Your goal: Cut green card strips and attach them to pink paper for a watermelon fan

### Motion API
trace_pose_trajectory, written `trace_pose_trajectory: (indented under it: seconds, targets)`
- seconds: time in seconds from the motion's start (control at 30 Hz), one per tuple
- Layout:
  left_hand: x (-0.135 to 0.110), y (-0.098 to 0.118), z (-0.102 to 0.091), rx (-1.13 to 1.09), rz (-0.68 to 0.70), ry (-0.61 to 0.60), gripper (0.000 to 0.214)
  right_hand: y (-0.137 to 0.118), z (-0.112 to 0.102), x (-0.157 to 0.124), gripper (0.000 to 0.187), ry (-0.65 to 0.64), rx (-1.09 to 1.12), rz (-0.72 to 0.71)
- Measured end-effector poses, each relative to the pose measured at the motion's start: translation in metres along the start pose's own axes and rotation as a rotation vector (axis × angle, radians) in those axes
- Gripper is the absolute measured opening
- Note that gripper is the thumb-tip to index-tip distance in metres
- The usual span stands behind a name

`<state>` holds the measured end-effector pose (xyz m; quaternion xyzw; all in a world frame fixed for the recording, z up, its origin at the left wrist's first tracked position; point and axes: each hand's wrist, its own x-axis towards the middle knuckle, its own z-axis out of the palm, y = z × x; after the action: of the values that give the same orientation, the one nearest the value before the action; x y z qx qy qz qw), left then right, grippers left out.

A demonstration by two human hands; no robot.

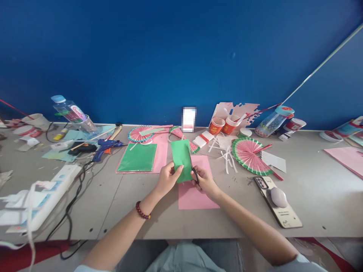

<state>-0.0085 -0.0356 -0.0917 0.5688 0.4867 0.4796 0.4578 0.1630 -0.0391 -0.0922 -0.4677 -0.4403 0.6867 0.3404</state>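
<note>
My left hand (170,176) pinches the left edge of a green sheet of paper (181,155), thumb on top. In my right hand (204,182) is a pair of black-handled scissors (195,176), its blades along the paper's right edge. How far the blades are open is hard to make out. Both hands hold these above a pink sheet of paper (195,198) lying on the table. A pack of green paper (137,158) lies to the left on more pink paper (161,151).
Behind stand red paper cups (217,125) and a phone with a lit screen (188,119). Right are a watermelon-patterned paper fan (249,155) and a phone (279,207) with a rounded object on it. Left are a blue glue gun (106,148), a power strip (48,200) and loose cables.
</note>
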Motion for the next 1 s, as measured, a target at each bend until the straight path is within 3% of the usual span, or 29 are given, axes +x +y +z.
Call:
trace_pose_trajectory:
  seconds: [1.0]
  targets:
    - [-0.0007,0.0013,0.0003,0.023,0.004,-0.007,0.033,0.0006,0.0011,0.0008,0.048,0.009,0.022,0.006]
